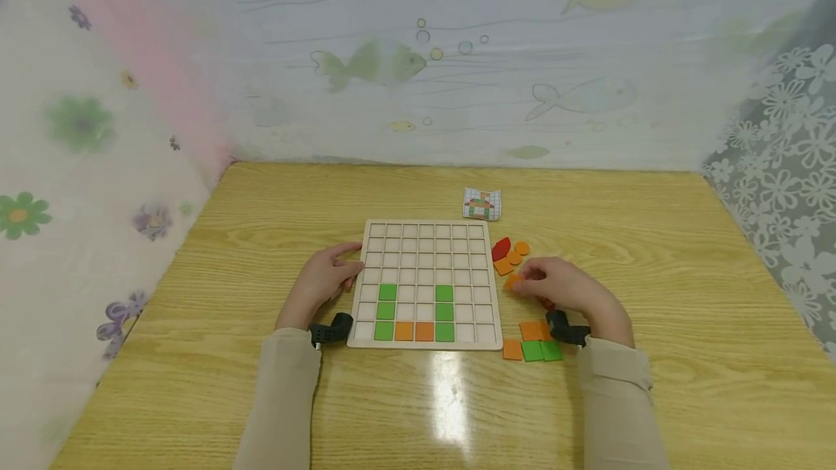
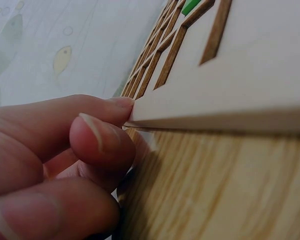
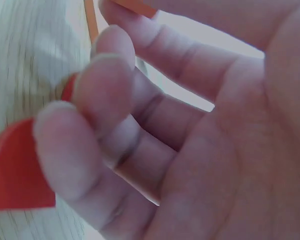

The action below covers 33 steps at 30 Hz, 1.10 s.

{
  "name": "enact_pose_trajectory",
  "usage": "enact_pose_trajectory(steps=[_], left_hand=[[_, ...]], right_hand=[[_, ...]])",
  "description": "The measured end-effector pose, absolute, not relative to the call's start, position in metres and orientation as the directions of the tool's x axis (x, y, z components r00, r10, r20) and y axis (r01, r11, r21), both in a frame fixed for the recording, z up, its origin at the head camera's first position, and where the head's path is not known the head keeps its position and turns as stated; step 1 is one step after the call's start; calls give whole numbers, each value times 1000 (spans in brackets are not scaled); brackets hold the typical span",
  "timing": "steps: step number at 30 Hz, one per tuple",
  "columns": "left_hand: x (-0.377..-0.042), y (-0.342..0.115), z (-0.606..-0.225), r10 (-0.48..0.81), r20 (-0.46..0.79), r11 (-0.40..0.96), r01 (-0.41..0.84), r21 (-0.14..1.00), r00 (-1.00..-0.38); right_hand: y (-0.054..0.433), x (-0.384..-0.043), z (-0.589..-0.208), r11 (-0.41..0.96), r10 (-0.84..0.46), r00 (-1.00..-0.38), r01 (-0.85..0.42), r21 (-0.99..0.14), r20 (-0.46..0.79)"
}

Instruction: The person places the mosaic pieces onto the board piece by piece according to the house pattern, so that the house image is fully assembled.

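A square wooden grid board (image 1: 427, 224) lies on the table between the hands. Green tiles (image 1: 387, 311) stand in two columns on it, with two orange tiles (image 1: 414, 331) along the bottom row between them. My left hand (image 1: 326, 278) touches the board's left edge; in the left wrist view a fingertip (image 2: 121, 102) meets its side. Right of the board, my right hand (image 1: 558, 285) pinches an orange piece (image 1: 512, 282), its outline partly hidden by the fingers. Below that hand a red piece with a curved edge (image 3: 22, 167) lies on the table.
Behind the board lies a small pattern card (image 1: 482, 204). To its right are a red piece (image 1: 501, 249), orange rounds (image 1: 522, 247) and an orange tile (image 1: 503, 266). Nearer the front lie loose orange (image 1: 512, 349) and green tiles (image 1: 532, 350). Patterned curtains border the table.
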<state>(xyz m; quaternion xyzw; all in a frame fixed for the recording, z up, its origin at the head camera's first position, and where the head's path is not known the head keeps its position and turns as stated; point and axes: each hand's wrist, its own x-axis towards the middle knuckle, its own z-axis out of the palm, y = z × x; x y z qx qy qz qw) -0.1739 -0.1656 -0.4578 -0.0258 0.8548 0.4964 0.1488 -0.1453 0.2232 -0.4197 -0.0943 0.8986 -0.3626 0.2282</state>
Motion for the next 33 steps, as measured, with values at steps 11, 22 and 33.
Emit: enact_pose_trajectory(steps=[11,22,33], left_hand=[[-181,-171,-458,107,-288,500,-198,843,-952],[-190,-171,-461,110,-277,510,-185,840,-954],[-199,-175,-463,124,-277,515,-176,839,-953]], right_hand=[[199,-154,-421,765,-280,-933,-74,-640,-226],[149,-162,-419,734,-344,-924,-152,-662,-170],[113,-173,-421,720,-404,-905,-224,-657,-135]])
